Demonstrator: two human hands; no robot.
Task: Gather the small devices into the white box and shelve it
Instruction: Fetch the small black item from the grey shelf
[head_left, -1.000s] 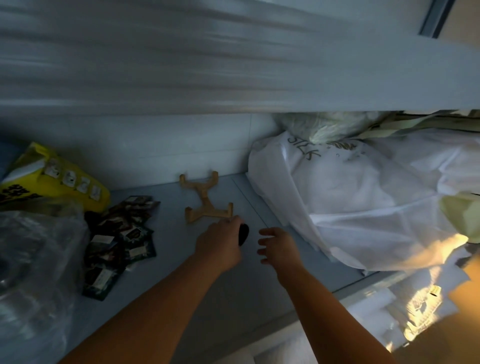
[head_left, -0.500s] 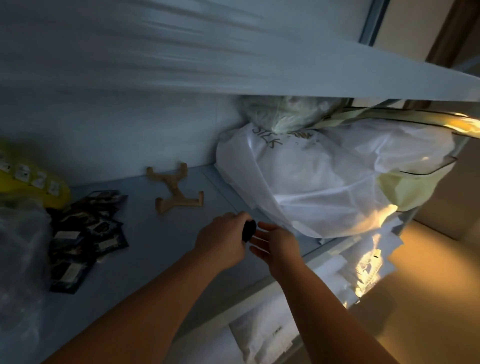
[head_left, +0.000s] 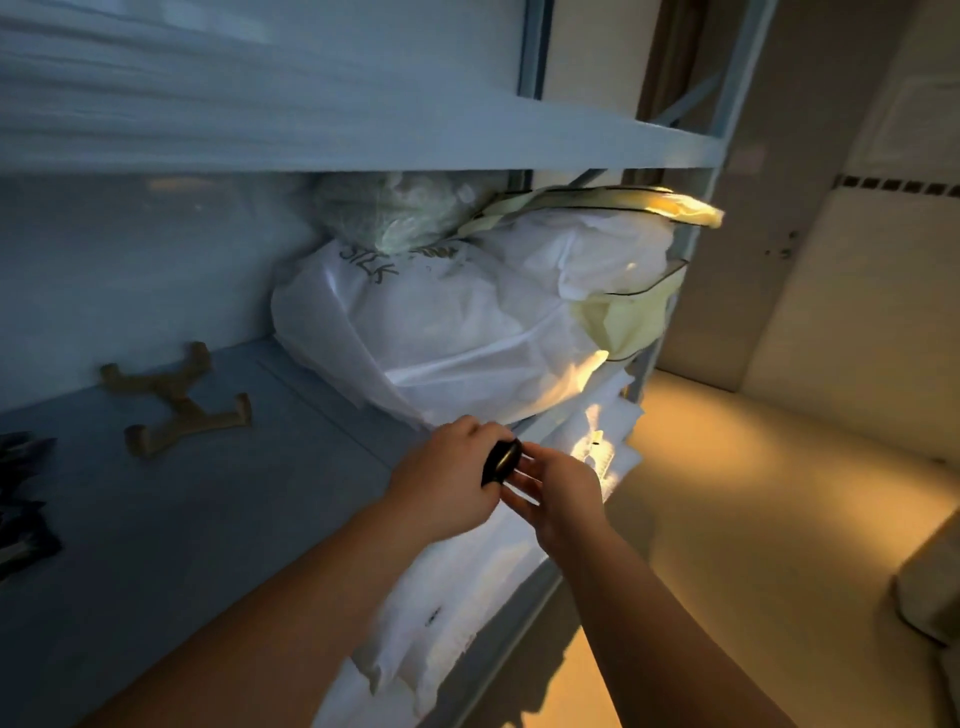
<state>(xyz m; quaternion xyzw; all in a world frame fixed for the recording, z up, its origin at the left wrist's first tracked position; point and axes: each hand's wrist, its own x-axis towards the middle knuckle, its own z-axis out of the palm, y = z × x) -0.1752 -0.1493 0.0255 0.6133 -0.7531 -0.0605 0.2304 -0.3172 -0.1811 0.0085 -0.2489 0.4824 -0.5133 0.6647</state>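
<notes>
Where the hands meet over the front edge of the shelf (head_left: 208, 519), the left hand (head_left: 447, 478) grips a small black device (head_left: 501, 460), fingers curled round it. The oval device's long axis tilts steeply, its upper end pointing up and right. The right hand (head_left: 558, 486), fingers loosely straight, touches its right side. A white bag (head_left: 467, 322) lies just behind.
</notes>
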